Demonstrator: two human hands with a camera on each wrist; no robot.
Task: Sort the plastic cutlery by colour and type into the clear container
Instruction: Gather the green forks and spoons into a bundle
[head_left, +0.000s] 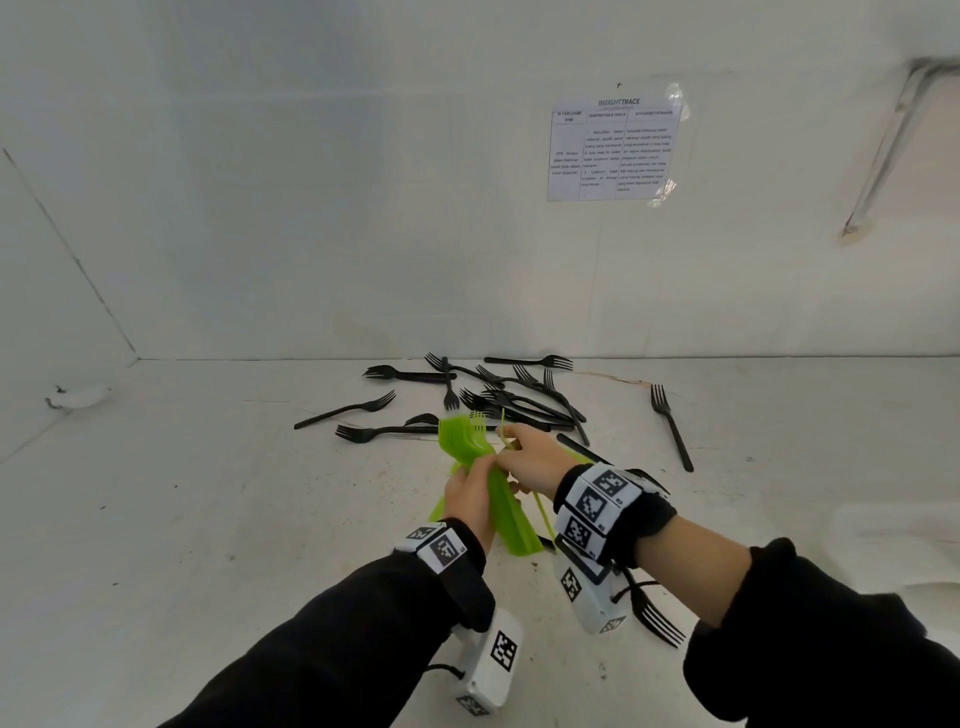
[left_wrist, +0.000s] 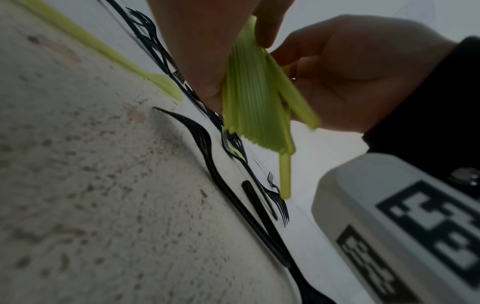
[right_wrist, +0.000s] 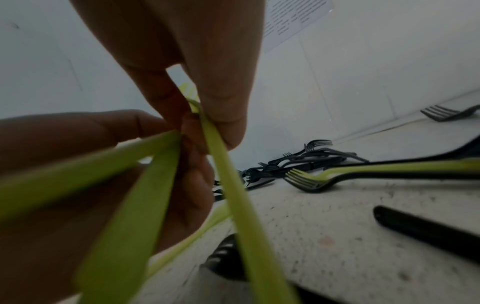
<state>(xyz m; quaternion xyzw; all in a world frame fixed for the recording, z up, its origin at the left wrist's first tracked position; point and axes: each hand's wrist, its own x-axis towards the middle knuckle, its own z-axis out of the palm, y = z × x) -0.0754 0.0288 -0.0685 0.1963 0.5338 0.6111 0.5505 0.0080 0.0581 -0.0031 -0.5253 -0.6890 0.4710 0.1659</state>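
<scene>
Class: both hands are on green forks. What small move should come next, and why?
Probably slide the single green fork pinched by the right hand into the green bundle gripped by the left hand: it sits beside, not aligned.

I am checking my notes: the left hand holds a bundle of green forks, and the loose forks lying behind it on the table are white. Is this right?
Not quite: the left hand does hold the bundle of green forks, but the loose forks behind it on the table are black, as the head view shows.

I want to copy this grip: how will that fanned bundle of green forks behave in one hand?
The green forks are thin and probably light. Their handles already splay below the left hand, so they may slide apart. The right hand pinches one; it looks slightly bendy.
</scene>
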